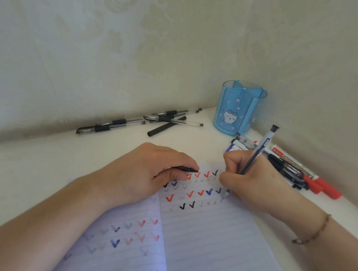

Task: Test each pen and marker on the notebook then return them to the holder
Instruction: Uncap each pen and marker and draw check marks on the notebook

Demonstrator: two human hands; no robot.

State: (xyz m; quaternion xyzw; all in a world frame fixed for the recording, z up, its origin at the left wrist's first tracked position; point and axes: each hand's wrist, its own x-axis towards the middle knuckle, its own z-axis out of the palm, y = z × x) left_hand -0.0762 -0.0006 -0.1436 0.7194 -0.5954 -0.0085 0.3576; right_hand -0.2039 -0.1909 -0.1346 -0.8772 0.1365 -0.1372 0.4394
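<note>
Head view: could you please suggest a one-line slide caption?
Right hand tests a pen on the notebook; left hand holds its black cap; blue holder stands empty.

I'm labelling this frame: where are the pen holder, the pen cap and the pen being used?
pen holder (230,115): head view, front wall by the cartoon.
pen cap (187,169): head view, mid-cap, in the left hand.
pen (258,151): head view, barrel above the right hand.

Single head view, forward and down, close over the notebook.
</note>
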